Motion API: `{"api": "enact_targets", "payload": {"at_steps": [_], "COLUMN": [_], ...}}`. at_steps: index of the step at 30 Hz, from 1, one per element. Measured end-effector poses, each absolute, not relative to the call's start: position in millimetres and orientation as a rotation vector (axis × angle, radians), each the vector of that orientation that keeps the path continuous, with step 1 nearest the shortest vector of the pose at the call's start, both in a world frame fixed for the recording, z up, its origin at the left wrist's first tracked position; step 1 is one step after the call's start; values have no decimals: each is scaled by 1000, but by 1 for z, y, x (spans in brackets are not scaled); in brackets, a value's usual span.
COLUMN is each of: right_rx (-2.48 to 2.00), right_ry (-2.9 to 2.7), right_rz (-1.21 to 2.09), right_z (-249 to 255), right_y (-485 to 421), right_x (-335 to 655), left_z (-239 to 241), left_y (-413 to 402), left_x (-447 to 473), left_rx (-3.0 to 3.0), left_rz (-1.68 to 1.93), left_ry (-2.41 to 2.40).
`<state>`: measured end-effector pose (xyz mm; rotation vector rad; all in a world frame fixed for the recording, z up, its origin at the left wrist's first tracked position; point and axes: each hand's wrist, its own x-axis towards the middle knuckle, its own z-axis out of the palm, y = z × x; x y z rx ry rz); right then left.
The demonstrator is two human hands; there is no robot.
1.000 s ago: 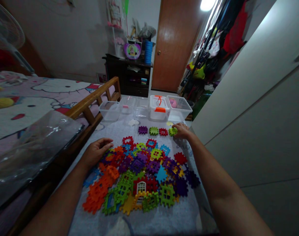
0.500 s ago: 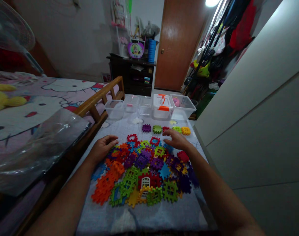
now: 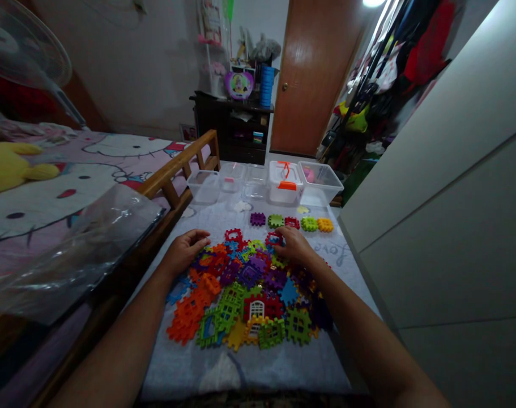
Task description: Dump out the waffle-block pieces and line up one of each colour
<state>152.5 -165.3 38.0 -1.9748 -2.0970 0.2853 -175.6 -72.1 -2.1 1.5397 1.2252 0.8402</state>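
Observation:
A pile of plastic interlocking building blocks [image 3: 249, 275] in many colours lies on the cloth-covered table. My left hand [image 3: 185, 250] rests at the pile's left edge, with a gap between thumb and fingers and nothing held. Over the far right of the pile, my right hand [image 3: 295, 245] has its fingers and thumb apart around the edge of a red square-framed block [image 3: 273, 238]; whether they touch it is hard to see. Behind the pile runs a row of blocks: purple [image 3: 258, 219], light green [image 3: 276, 221], red [image 3: 292, 222], another green [image 3: 309, 224] and yellow [image 3: 325, 225].
Clear plastic bins [image 3: 204, 187] stand along the table's far end, beside a lidded box with orange latches [image 3: 285, 181]. A wooden bed rail [image 3: 177, 170] borders the left side. A white cabinet [image 3: 444, 226] rises at the right.
My right hand has moved left from near the block row to the red square-framed block. My left hand stays at the pile's left edge. The view has shifted slightly.

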Motion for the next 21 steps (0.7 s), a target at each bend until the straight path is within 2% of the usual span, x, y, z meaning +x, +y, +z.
{"api": "enact_targets", "payload": {"at_steps": [16, 21], "right_rx": [-2092, -2044], "right_ry": [-1725, -1817], "right_rz": [376, 461], "right_z": [20, 31], "right_y": [-203, -232], "right_x": [235, 253], "left_z": [-4, -1], "left_y": [-71, -72], "left_x": [-177, -175], "left_rx": [1590, 1575], "left_rz": [815, 823], "left_ry": [1253, 1261]}}
